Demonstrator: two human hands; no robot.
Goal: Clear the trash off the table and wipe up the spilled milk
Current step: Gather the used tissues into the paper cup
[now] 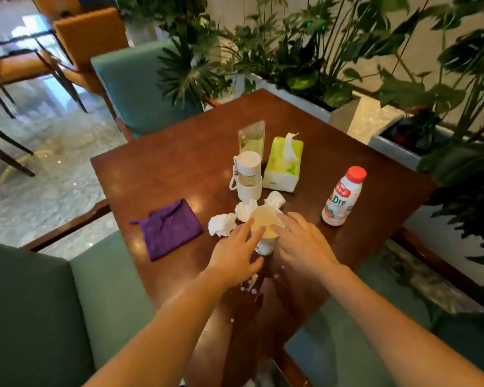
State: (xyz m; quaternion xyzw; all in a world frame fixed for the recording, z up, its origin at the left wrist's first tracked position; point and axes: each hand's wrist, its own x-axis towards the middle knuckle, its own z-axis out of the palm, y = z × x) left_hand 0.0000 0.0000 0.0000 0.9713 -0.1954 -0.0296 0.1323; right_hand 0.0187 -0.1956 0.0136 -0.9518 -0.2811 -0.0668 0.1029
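Observation:
A white paper cup point(265, 222) stands on the brown wooden table point(168, 174), its rim toward me. My left hand point(236, 256) and my right hand point(302, 245) flank the cup, fingers spread and touching its sides and rim. Three crumpled white tissues lie around it: one at the left point(221, 224), one behind point(244, 209) and one at the back right point(275, 199). White milk drops point(249, 286) speckle the table below my hands. A folded purple cloth point(169, 229) lies to the left.
A milk bottle with a red cap point(342, 196) stands at the right. Behind the cup are a white tumbler point(248, 177), a green tissue pack point(284, 164) and a clear sign stand point(252, 138). Green seats and potted plants surround the table.

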